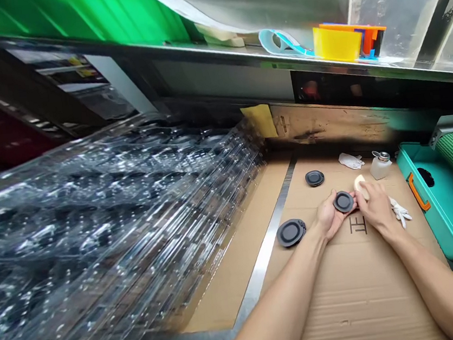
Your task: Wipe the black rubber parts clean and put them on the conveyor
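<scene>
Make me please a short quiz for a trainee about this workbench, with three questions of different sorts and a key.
1. Multiple choice: what does the left hand hold?
A) a black round disc
B) a screwdriver
C) a glass jar

2. True or false: the right hand is empty.

3. Fill in: apart from the held one, ____ loose black discs lie on the cardboard.

Key
1. A.
2. False: its fingers hold a small pale pad close to the held disc.
3. Two: one farther from the person and one to the left of the hands.
</scene>
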`<action>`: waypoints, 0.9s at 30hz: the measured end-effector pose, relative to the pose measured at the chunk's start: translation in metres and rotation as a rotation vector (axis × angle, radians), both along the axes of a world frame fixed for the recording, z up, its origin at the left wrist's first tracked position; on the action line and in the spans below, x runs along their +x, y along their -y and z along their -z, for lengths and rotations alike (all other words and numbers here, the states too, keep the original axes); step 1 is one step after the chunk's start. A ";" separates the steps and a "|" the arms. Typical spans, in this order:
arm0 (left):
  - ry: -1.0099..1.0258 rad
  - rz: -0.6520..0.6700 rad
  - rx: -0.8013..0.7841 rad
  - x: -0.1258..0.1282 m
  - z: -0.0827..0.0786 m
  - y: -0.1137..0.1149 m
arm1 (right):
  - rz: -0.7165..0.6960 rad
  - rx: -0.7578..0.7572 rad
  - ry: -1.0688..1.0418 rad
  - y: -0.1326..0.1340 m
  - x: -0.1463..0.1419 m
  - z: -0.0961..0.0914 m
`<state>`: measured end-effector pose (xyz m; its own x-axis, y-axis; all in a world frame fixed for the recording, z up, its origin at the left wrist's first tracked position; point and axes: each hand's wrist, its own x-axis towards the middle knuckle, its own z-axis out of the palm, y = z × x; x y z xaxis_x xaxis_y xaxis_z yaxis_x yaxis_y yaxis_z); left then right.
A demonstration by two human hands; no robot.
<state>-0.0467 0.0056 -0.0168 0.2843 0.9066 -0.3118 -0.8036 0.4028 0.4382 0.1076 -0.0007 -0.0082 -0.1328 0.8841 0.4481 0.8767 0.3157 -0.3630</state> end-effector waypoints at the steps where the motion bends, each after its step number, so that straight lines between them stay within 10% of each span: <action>1: 0.018 0.012 -0.005 -0.001 0.000 0.000 | 0.005 0.007 -0.081 -0.006 0.007 0.000; 7: 0.088 0.002 -0.030 -0.005 -0.002 -0.002 | -0.079 -0.155 -0.373 -0.006 0.018 -0.001; 19: -0.050 -0.080 0.078 0.007 0.005 0.004 | -0.177 -0.408 -0.111 0.019 0.008 -0.027; 27: -0.116 -0.076 0.165 0.014 0.011 0.009 | -0.260 -0.445 -0.602 0.015 -0.013 -0.015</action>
<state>-0.0331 -0.0031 -0.0277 0.1837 0.9657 -0.1836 -0.7695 0.2575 0.5844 0.0943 -0.0159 0.0064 -0.2069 0.9710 0.1202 0.4080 0.1973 -0.8914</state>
